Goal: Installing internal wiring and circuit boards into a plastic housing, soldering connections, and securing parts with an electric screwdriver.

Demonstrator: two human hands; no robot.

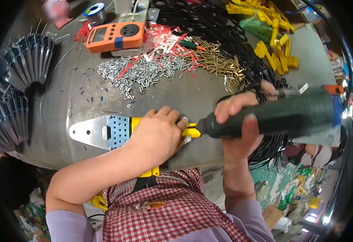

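Note:
My left hand (160,131) is closed over a yellow plastic part (192,130), pressing it down on the workbench. From the left side of that part sticks out a flat metal bracket (90,132) with a tapered end and a plate full of small holes. My right hand (243,125) grips a dark green electric screwdriver (285,115), held level and slightly blurred. Its tip points left and meets the right end of the yellow part, close to my left fingertips. What lies beneath my left palm is hidden.
Loose screws and nuts (144,74) lie beyond my hands, with brass pins (221,60) to their right. An orange multimeter (115,37) and solder spool (95,14) stand at the back. Metal brackets (31,60) are stacked left; yellow parts (279,48) and black rings (200,20) lie far right.

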